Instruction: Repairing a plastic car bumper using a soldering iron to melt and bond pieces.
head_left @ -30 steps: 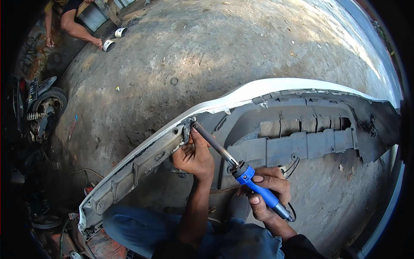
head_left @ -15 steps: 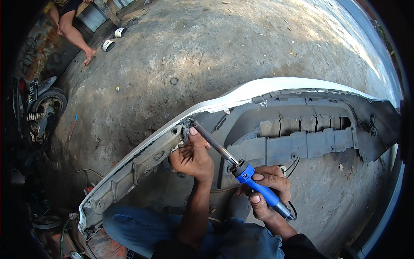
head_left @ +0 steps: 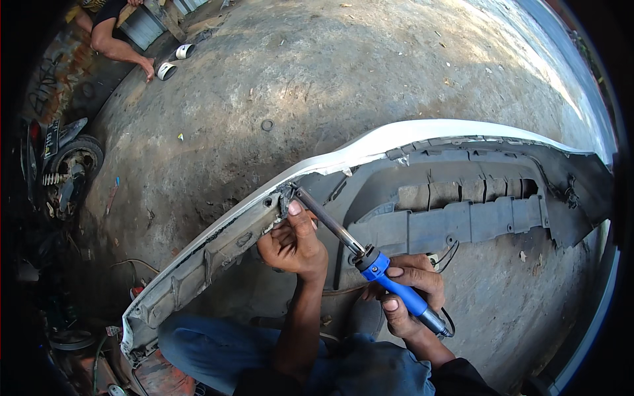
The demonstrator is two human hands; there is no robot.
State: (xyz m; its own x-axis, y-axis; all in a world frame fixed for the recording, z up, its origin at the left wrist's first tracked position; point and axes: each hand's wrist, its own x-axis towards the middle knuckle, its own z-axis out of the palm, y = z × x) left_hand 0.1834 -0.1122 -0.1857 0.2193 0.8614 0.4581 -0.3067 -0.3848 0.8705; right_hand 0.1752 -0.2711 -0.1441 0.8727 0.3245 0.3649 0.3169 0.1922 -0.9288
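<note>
A car bumper [head_left: 389, 135], white outside and grey-black inside, lies across in front of me with its inner side facing me. My right hand [head_left: 413, 290] grips the blue handle of a soldering iron [head_left: 337, 231], its long metal barrel slanting up to the left. The barrel's end meets the bumper's inner edge at a rough, dark spot. Just beside that tip, my left hand [head_left: 295, 241] pinches a dark, ragged piece of plastic [head_left: 285, 200] against the edge with its thumb up and its fingers curled. Part of this grip is hidden behind the thumb.
Under the bumper is a stained concrete floor [head_left: 218, 125]. A motorcycle wheel [head_left: 78, 168] stands at the left. At the upper left another person's bare leg [head_left: 119, 53] reaches toward white sandals [head_left: 166, 70]. A black cord [head_left: 449, 254] runs near my right hand.
My left thumb has shifted slightly down and left on the plastic, and the iron's tip has barely moved. The other person's foot has moved right, up to the sandals.
</note>
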